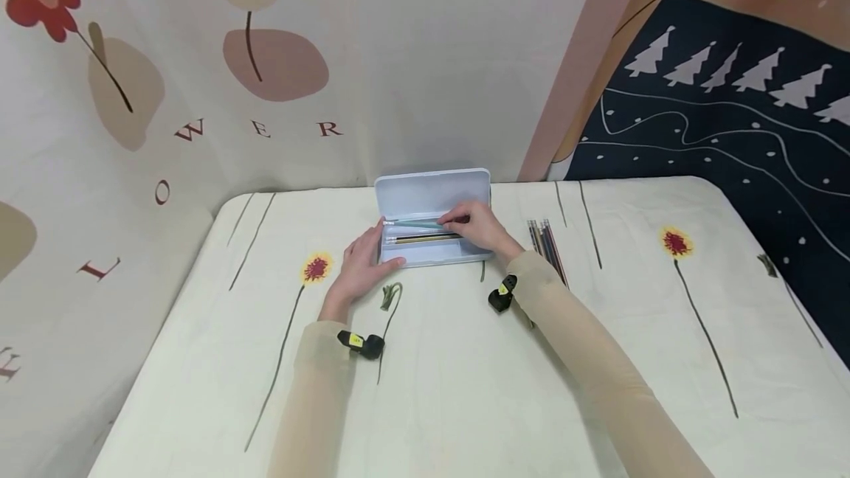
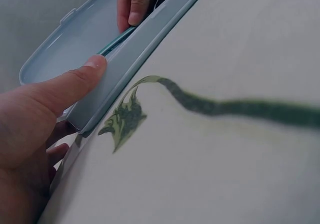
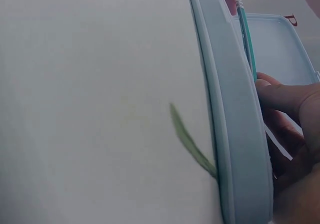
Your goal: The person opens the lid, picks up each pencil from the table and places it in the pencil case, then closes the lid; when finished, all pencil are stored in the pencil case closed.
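Note:
An open pale blue pencil case (image 1: pixel 434 194) stands at the back of the table, lid raised. My left hand (image 1: pixel 361 264) holds its left end, thumb over the near corner and fingers round the side. My right hand (image 1: pixel 478 226) reaches into the case and pinches a teal pencil (image 3: pixel 247 42) between thumb and fingers. That pencil lies lengthwise, its eraser end towards the left. In front of it, black and yellow pencils (image 1: pixel 421 239) lie in the case, partly hidden by the right hand.
Several loose pencils (image 1: pixel 546 242) lie on the table just right of the case, partly behind the right forearm. A white cloth (image 1: pixel 438 389) with printed flowers covers the table. A printed curtain (image 1: pixel 432 80) hangs directly behind the case.

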`<state>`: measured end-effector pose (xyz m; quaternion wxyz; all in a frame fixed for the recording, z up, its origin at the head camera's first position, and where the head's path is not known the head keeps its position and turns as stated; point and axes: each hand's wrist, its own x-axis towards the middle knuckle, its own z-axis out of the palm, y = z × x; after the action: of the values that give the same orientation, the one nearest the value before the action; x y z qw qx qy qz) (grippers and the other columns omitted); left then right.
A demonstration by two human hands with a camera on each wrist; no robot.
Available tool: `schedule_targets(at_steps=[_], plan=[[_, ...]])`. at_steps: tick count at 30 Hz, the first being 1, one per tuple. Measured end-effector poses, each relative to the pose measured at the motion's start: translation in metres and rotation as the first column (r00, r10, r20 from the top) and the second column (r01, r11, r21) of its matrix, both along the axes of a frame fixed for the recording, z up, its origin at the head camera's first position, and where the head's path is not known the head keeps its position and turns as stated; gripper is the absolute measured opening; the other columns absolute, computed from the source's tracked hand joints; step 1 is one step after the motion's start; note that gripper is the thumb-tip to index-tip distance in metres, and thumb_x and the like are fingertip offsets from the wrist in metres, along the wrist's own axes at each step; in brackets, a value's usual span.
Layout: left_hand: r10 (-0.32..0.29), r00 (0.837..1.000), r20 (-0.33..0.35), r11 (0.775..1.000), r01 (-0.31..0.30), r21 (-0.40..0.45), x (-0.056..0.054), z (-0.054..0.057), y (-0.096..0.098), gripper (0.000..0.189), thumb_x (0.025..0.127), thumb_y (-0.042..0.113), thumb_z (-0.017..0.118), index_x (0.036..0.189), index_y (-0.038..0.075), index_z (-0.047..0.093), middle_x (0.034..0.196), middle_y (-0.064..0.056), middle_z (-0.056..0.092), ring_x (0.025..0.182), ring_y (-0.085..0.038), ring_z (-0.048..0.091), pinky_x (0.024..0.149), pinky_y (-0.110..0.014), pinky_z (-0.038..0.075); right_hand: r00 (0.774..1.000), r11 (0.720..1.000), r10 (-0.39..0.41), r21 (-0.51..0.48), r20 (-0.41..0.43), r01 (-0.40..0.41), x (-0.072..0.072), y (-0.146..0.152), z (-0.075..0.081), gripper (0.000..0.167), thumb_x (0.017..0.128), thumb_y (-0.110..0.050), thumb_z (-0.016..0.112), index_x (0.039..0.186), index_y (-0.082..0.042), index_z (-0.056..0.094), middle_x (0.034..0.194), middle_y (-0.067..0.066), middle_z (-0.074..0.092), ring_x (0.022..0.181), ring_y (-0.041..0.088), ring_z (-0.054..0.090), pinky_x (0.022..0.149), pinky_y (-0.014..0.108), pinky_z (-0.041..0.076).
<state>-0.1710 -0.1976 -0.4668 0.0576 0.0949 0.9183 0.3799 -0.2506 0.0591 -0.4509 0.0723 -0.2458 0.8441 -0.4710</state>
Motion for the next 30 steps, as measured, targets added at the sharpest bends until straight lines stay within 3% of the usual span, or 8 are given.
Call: schedule_targets(at_steps=[15,30], plan=[[0.008,1.0,0.004,1.0,-0.008,-0.005,-0.0016,-0.0024,0.0001,0.089,0.091,0.038,0.065,0.156,0.009,0.012,0.157,-0.016,0.021,0.143,-0.034,0.015,0.114,-0.049,0.003,0.999,0.993,-0.038,0.113,0.005,0.037,0.0036,-0.0001,0.0016,0.013,0.089,-0.003,0.068,0.099,-0.002,0.076,0.097,0.011,0.071,0.094,0.024,0.062,0.082,0.034,0.05],[0.017,1.0,0.026,1.0,-0.017,-0.001,-0.0012,-0.0019,0.0004,0.089,0.091,0.038,0.066,0.156,0.01,0.012,0.158,-0.015,0.02,0.144,-0.032,0.013,0.115,-0.047,0.002,1.0,0.983,0.023,0.181,0.011,-0.025,0.0053,0.001,0.0026,0.021,0.091,0.002,0.06,0.107,-0.002,0.074,0.109,0.012,0.069,0.106,0.025,0.06,0.091,0.034,0.048]])
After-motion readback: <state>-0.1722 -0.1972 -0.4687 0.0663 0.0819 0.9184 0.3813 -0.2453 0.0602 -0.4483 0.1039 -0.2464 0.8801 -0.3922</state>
